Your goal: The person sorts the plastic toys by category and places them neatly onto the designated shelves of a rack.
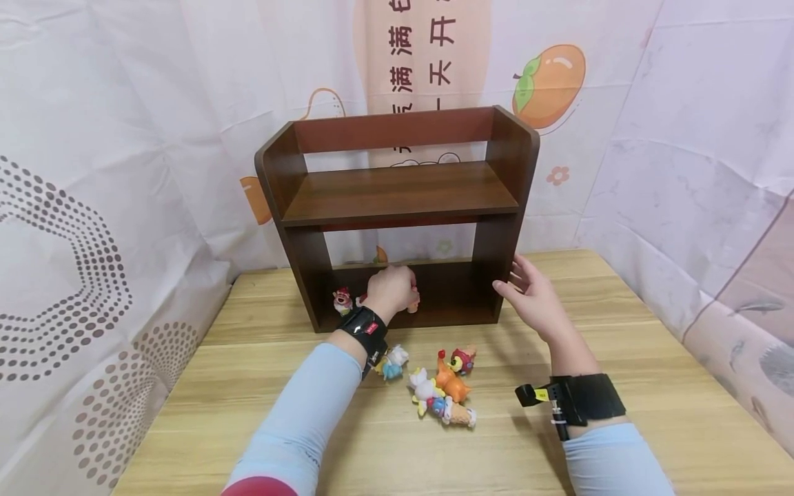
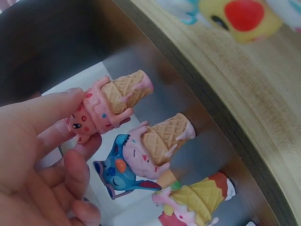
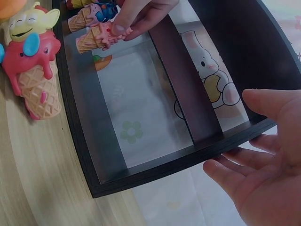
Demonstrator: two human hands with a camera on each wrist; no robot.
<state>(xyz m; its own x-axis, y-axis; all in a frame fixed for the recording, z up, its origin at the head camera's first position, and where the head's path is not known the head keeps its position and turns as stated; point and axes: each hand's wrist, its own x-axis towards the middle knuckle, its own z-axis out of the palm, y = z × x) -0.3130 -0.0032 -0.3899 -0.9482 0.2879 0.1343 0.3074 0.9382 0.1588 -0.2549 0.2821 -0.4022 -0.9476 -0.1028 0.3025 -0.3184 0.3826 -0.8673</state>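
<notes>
My left hand [image 1: 391,289] reaches into the lower level of a dark brown two-level shelf [image 1: 397,193]. Its thumb and fingers pinch the top of a pink ice-cream-cone figurine [image 2: 124,94], cone end down. Whether the cone touches the board is unclear. Beside it stand a blue-and-pink cone figurine [image 2: 157,146] and a yellow cone figurine [image 2: 202,202]; a red-topped figurine [image 1: 343,301] is at the shelf's left end. My right hand [image 1: 533,300] is at the shelf's right side panel, fingers extended along the outside and thumb by the front edge.
On the wooden table [image 1: 248,406] before the shelf lie several figurines: a white-and-blue one [image 1: 392,362], an orange one [image 1: 451,382], a white-and-yellow one [image 1: 424,389], a blue cone one [image 1: 455,412] and a red-and-yellow one [image 1: 462,359]. A printed curtain [image 1: 211,62] hangs behind.
</notes>
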